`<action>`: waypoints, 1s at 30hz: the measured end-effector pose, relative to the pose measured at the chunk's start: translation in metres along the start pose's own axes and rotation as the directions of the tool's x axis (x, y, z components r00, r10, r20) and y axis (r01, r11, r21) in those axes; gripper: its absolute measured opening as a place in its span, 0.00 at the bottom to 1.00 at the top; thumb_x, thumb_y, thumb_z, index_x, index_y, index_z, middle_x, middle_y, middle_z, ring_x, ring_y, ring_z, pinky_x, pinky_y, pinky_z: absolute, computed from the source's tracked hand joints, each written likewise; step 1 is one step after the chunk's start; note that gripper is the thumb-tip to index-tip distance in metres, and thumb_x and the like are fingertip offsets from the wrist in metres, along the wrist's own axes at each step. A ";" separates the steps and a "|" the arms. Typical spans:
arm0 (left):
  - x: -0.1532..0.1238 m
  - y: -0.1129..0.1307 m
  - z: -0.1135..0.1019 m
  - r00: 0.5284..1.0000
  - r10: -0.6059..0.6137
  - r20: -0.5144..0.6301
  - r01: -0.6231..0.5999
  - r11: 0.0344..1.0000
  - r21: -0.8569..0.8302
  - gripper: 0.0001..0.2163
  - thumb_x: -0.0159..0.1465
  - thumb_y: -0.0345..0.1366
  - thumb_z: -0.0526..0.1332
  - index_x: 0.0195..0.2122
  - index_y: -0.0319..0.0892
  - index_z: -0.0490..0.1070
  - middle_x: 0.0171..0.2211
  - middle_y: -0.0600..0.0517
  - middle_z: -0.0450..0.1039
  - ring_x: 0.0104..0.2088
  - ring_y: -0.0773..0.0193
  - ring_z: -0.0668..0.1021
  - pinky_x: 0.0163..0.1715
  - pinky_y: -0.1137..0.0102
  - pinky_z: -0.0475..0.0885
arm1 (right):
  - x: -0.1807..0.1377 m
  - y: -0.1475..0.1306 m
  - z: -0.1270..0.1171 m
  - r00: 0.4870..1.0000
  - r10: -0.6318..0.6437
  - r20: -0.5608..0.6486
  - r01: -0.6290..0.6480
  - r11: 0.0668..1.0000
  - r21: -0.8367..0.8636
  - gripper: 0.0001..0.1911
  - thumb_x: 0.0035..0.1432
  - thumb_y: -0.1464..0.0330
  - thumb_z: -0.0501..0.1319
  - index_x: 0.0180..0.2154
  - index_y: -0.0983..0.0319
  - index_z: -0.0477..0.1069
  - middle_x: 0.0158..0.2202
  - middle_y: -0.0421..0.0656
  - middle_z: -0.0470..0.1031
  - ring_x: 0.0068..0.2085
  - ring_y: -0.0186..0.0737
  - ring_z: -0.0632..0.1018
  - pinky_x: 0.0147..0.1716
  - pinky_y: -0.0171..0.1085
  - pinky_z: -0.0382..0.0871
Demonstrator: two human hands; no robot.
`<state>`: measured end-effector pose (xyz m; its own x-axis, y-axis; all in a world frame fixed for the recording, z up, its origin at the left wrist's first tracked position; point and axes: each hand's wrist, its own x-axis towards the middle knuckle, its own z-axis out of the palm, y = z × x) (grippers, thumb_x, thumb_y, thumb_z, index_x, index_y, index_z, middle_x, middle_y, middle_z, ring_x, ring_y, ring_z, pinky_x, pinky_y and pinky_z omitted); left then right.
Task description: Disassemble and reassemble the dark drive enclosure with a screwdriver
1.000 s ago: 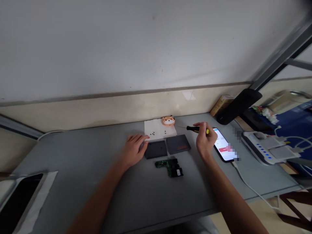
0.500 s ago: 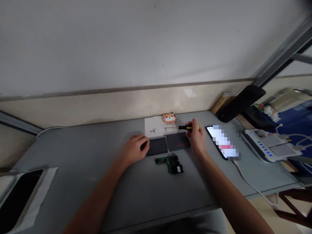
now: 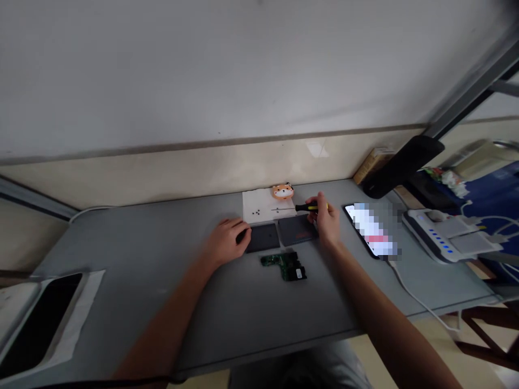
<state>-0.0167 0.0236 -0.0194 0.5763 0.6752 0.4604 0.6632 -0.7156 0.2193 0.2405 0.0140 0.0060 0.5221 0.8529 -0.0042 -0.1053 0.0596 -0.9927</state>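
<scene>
My right hand is closed round a small screwdriver with a black and yellow handle. Its thin shaft points left over a white paper sheet that carries several tiny black screws. My left hand rests on the grey table with curled fingers touching the left edge of a dark square cover. A second dark cover lies to its right, just under my right hand. A green circuit board lies in front of both covers.
A small orange animal figure sits at the back of the paper. A lit phone with a white cable lies right of my right hand. A black lamp head and a white device with blue lights stand further right. A dark tray is at the left edge.
My right hand has carried the screwdriver leftward from beside the phone to over the right cover, its tip now above the paper. My left hand has curled at the left cover's edge.
</scene>
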 end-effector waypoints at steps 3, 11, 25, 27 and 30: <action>0.000 0.000 0.002 1.000 0.004 -0.017 -0.004 1.000 0.006 0.11 0.68 0.31 0.53 0.33 0.43 0.74 0.31 0.49 0.79 0.32 0.59 0.80 0.38 0.63 0.75 | 0.000 -0.002 -0.001 1.000 -0.007 -0.021 0.007 1.000 0.009 0.30 0.46 0.39 0.64 0.23 0.60 0.74 0.24 0.39 0.73 0.18 0.28 0.64 0.18 0.35 0.57; -0.001 -0.001 0.001 0.994 -0.106 0.015 0.106 0.991 -0.084 0.11 0.71 0.35 0.51 0.42 0.44 0.73 0.35 0.49 0.81 0.35 0.58 0.82 0.41 0.63 0.75 | 0.004 -0.008 -0.010 0.985 -0.105 -0.138 0.115 0.991 0.068 0.29 0.51 0.40 0.62 0.23 0.60 0.71 0.24 0.39 0.72 0.22 0.30 0.67 0.22 0.34 0.61; -0.001 -0.004 0.005 0.948 -0.311 0.062 0.314 0.948 -0.056 0.12 0.74 0.37 0.47 0.42 0.45 0.70 0.30 0.52 0.76 0.29 0.61 0.78 0.30 0.70 0.69 | -0.033 -0.035 -0.017 0.818 -0.572 -0.065 0.547 0.807 -0.223 0.29 0.62 0.48 0.58 0.15 0.57 0.68 0.21 0.40 0.62 0.26 0.38 0.65 0.29 0.40 0.60; -0.001 -0.004 0.004 0.946 -0.320 0.050 0.322 0.946 -0.042 0.12 0.74 0.37 0.47 0.41 0.45 0.70 0.28 0.53 0.75 0.28 0.62 0.77 0.29 0.70 0.68 | -0.036 -0.034 -0.014 0.830 -0.557 -0.022 0.543 0.817 -0.195 0.31 0.62 0.46 0.57 0.15 0.57 0.68 0.20 0.41 0.63 0.26 0.38 0.65 0.29 0.41 0.60; -0.001 -0.003 0.005 0.945 -0.325 0.033 0.326 0.945 -0.021 0.12 0.74 0.37 0.47 0.40 0.45 0.70 0.27 0.53 0.74 0.27 0.62 0.76 0.28 0.71 0.67 | -0.042 -0.032 -0.007 0.834 -0.546 0.081 0.552 0.821 -0.146 0.32 0.63 0.45 0.55 0.15 0.57 0.67 0.20 0.41 0.64 0.25 0.38 0.66 0.28 0.41 0.59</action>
<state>-0.0171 0.0261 -0.0251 0.3450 0.8766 0.3354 0.8045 -0.4602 0.3754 0.2281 -0.0270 0.0375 0.4243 0.7204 0.5487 0.3252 0.4443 -0.8348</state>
